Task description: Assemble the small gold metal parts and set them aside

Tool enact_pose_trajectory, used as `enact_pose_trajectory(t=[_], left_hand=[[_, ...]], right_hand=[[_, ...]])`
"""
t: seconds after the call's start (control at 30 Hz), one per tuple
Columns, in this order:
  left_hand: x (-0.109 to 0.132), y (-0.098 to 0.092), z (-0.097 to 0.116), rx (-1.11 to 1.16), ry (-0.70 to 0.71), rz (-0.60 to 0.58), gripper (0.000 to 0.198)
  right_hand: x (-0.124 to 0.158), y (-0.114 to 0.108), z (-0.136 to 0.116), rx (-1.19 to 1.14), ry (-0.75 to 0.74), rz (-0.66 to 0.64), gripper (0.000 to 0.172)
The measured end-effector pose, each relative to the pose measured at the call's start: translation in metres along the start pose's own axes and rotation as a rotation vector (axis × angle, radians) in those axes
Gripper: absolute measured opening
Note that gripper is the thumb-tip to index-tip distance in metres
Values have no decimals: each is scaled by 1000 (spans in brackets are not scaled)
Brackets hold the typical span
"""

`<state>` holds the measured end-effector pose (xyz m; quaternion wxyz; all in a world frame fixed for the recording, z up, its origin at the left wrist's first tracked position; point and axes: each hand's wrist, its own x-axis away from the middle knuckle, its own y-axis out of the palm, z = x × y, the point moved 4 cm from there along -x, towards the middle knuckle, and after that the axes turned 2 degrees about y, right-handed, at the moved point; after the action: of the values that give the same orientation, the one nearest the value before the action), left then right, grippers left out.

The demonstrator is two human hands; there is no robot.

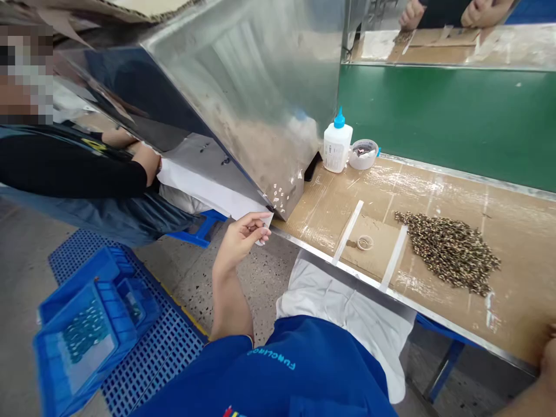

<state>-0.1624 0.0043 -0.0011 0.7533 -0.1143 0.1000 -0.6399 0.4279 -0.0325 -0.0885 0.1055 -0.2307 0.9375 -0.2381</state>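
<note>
Although the thumb and fingertips of the left hand (243, 234) are pressed together on a small white slip (266, 221), left of the white bottle (337, 149) and nearer the wearer, the work looks unfinished; a big heap of small dark-and-tan pieces (449, 250) lies loose right of the bottle, seemingly left to handle, while a few pale bits (280, 194) already stick to the metal panel (256, 98) left of it; the right hand (549, 353), cut off far to the bottle's right, shows no readable grip; shiny cardboard (527, 272) lies beneath the bottle, a green surface (447, 116) behind it; a co-worker's sleeve (78, 168) and blue bins (113, 310) are well left of it
</note>
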Motion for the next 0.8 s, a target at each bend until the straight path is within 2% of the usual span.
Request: enact_pose_trajectory(t=[0.07, 0.2, 0.43, 0.6, 0.7, 0.8], left_hand=[[-3, 7, 2, 19, 7, -26, 34], [-11, 29, -1, 30, 10, -120, 20], [-30, 94, -14, -37, 139, -271, 12], [-72, 136, -17, -289, 241, -275, 5], [-105, 156, -17, -435, 310, -275, 7], [-138, 170, -19, -579, 305, -249, 8]], right_hand=[[5, -1, -5, 18, 6, 52, 23], [10, -1, -14, 11, 11, 89, 17], [11, -4, -14, 13, 71, 108, 12], [18, -5, -14, 22, 60, 90, 6], [20, -6, -17, 30, 84, 92, 8], [22, -6, -21, 17, 122, 86, 14]])
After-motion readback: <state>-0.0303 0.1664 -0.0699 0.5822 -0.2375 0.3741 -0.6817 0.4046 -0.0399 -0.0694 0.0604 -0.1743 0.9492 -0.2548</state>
